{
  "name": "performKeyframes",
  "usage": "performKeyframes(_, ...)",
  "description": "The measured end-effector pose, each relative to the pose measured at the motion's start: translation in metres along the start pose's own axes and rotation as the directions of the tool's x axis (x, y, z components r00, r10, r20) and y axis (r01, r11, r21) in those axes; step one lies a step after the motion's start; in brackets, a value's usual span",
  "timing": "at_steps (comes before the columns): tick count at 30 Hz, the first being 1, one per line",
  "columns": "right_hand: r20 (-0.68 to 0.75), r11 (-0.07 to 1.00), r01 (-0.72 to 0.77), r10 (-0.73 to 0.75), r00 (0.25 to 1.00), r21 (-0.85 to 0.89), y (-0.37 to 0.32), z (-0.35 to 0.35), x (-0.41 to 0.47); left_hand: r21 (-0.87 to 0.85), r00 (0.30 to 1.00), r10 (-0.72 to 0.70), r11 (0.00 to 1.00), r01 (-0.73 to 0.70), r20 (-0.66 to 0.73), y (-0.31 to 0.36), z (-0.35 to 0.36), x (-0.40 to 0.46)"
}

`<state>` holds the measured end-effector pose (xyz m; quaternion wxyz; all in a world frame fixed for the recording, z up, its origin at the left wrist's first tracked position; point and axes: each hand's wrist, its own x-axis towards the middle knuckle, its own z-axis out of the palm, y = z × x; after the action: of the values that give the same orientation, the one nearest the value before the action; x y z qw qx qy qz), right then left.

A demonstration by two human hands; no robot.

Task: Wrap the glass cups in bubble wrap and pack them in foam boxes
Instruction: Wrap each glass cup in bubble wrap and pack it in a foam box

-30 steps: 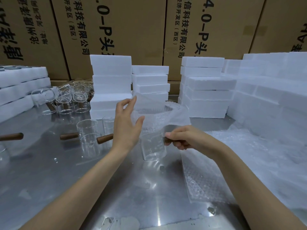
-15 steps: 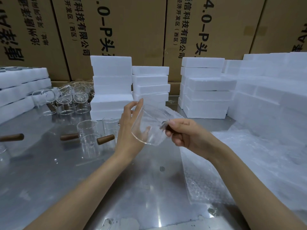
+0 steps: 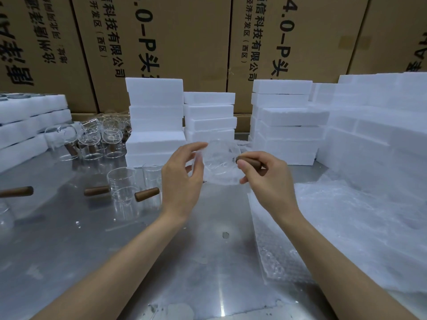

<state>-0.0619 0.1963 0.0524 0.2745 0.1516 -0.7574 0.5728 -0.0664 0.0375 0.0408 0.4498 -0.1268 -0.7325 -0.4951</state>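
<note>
I hold a glass cup with a brown wooden handle above the steel table, tipped on its side with bubble wrap around it. My right hand grips the wooden handle. My left hand has its fingers curled at the cup's left side, touching the wrap. Two bare glass cups with wooden handles stand on the table to the left. A heap of bubble wrap lies at the right.
Stacks of white foam boxes stand behind the hands and along the right side. More glass cups cluster at the back left beside foam trays. Cardboard cartons form the back wall. The steel table spreads in front.
The cup has been lifted and tipped from upright to lying sideways. The loose flap of bubble wrap that stood above it is now pressed close around the glass.
</note>
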Motion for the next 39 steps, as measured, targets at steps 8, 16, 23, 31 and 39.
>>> performKeyframes(8, 0.034, 0.909, 0.246, -0.249, 0.968, -0.337, 0.002, 0.012, -0.012, -0.063, 0.987, 0.163, 0.985, -0.162, 0.008, 0.018, 0.0, -0.004)
performKeyframes(16, 0.079, 0.937, 0.227, -0.214, 0.974, -0.266, 0.006, 0.016, -0.01, -0.2, 0.901, 0.367, 0.924, -0.325, 0.23, 0.043, 0.014, -0.033)
performKeyframes(23, 0.044, 0.955, -0.145, 0.138, 0.989, 0.258, 0.004, 0.007, 0.0, -0.116, 0.973, 0.214, 0.972, -0.204, 0.083, 0.029, -0.004, -0.005)
performKeyframes(31, 0.19, 0.786, -0.413, 0.367, 0.911, 0.46, 0.012, 0.018, 0.006, -0.273, 0.838, -0.373, 0.824, 0.497, 0.399, 0.013, 0.004, -0.004)
performKeyframes(39, 0.204, 0.745, -0.377, 0.319, 0.926, 0.55, 0.012, 0.004, 0.008, -0.175, 0.899, -0.221, 0.937, 0.304, 0.379, 0.008, 0.012, -0.013)
